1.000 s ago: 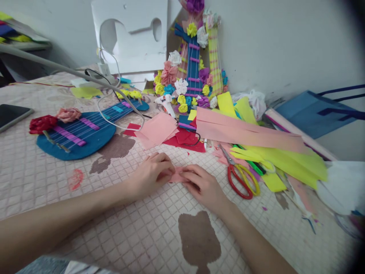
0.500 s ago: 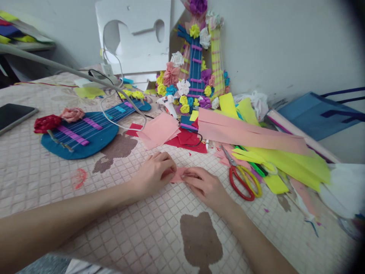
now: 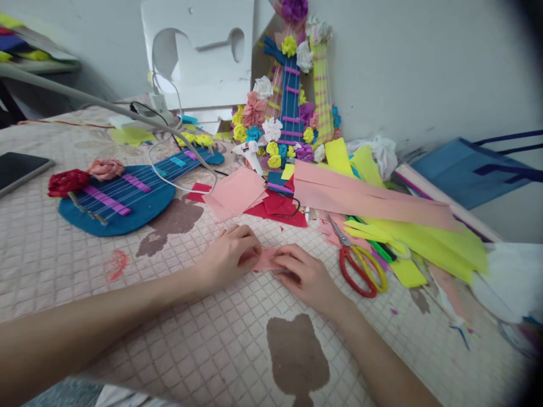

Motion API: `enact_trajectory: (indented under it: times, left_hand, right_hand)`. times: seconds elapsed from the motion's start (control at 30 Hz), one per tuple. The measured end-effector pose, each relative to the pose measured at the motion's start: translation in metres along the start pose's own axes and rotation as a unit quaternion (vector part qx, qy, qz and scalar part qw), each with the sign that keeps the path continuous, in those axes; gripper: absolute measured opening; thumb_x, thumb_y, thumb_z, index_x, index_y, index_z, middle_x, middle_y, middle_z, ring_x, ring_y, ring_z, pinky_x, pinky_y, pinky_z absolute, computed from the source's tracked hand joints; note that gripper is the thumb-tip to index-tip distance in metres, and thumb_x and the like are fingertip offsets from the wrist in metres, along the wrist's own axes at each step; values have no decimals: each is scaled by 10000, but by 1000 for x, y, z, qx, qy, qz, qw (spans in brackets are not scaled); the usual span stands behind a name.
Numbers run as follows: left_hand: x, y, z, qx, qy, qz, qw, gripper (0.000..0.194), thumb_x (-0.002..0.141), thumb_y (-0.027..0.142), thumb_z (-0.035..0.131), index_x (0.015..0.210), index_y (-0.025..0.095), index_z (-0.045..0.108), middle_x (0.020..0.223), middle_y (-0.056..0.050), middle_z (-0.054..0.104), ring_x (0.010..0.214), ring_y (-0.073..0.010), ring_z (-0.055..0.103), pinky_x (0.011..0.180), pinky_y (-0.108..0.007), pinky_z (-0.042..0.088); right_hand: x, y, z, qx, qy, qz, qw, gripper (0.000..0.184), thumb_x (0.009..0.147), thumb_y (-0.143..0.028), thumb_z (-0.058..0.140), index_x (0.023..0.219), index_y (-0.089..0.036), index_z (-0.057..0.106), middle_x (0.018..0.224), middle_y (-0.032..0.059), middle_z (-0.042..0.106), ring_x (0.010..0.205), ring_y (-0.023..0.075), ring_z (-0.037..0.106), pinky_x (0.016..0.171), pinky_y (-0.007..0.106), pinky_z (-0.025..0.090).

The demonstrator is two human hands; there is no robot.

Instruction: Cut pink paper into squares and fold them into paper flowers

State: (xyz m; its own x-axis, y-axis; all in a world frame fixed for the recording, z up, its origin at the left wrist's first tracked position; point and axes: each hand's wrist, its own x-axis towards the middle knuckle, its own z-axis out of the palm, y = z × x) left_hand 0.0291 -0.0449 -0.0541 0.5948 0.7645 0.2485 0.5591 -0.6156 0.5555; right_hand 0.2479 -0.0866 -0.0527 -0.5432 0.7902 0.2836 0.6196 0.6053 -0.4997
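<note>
A small piece of pink paper [image 3: 266,260] lies between my two hands, low over the quilted tablecloth. My left hand [image 3: 230,253] pinches its left end, fingers curled. At the right end, the fingers of my right hand [image 3: 306,275] close on the paper; their tips partly hide it. Just beyond my hands is a stack of pink paper squares [image 3: 237,192], overlapping red sheets [image 3: 282,210]. Scissors [image 3: 356,263] with one red and one yellow handle lie to the right of my right hand, blades pointing away.
A blue paper guitar [image 3: 123,206] with red and pink flowers lies at left, a white cable [image 3: 182,183] looping over it. A glue gun [image 3: 251,155] stands behind the pink squares. Long pink strips [image 3: 369,198] and yellow strips [image 3: 441,246] pile up at right. A phone [image 3: 21,172] is far left.
My right fingers have shifted slightly on the pink paper, and a little more of it shows between my hands. My left hand keeps its pinch.
</note>
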Motion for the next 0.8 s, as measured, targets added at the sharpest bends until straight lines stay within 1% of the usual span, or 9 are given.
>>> enact_trajectory:
  times: [0.1,0.2,0.3,0.37,0.43,0.5,0.63,0.7,0.8]
  left_hand:
    - [0,-1,-1,-16,1,7,1000,114,815,131,523,817,175,629,909,-49,586,904,-189,538,801,-326,435]
    - [-1,1,-2,-36,0,14,999,94,837,237,563,830,184,640,910,-43,590,917,-191,537,816,-332,427]
    - [-2,3,-1,-24,-2,16,1000,147,767,324,661,809,185,635,915,-39,588,919,-207,528,821,-352,422]
    - [-3,3,0,-9,3,13,1000,131,743,289,676,786,180,619,909,-38,583,912,-210,524,807,-351,423]
    - [-3,2,2,-3,11,7,1000,87,766,249,644,773,173,602,887,-39,577,893,-202,525,788,-341,426]
    - [-4,-1,2,-3,14,7,1000,78,791,239,615,770,169,588,865,-38,569,862,-190,527,768,-331,430]
    - [-3,-4,1,-2,12,18,1000,80,787,228,615,764,166,570,860,-38,556,838,-184,521,748,-326,436]
    - [-3,-3,0,-4,19,24,1000,63,772,207,623,780,170,573,898,-44,557,872,-193,516,775,-337,435]
    - [-3,3,-1,-11,36,36,999,106,746,190,642,832,180,581,988,-57,548,948,-212,499,827,-356,422]
  right_hand:
    - [0,2,2,-25,17,-17,999,207,892,-154,479,1037,-214,614,1066,67,620,969,171,601,826,320,523]
    - [1,3,3,-24,28,-21,999,204,903,-149,464,1023,-209,617,1052,64,632,958,161,606,815,302,525]
    - [3,2,3,-17,35,-9,999,198,905,-155,457,995,-218,622,1021,57,639,931,156,612,789,294,527]
    - [4,1,3,-12,39,-4,999,193,904,-159,456,981,-221,622,1012,53,641,921,154,615,785,290,527]
    - [5,1,2,-6,39,-3,999,191,906,-164,453,980,-223,619,1015,51,640,920,151,615,789,286,525]
    - [5,0,2,-3,38,-1,999,186,909,-175,453,979,-223,618,1011,53,638,916,152,614,789,287,523]
    - [5,0,2,-1,34,4,999,173,907,-172,463,969,-219,617,999,57,631,912,154,610,781,286,518]
    - [5,0,2,-2,35,4,999,172,905,-170,465,967,-221,618,992,55,630,907,154,610,779,286,520]
    - [5,0,2,-5,34,1,999,181,902,-164,467,974,-224,621,988,53,629,915,156,612,783,288,523]
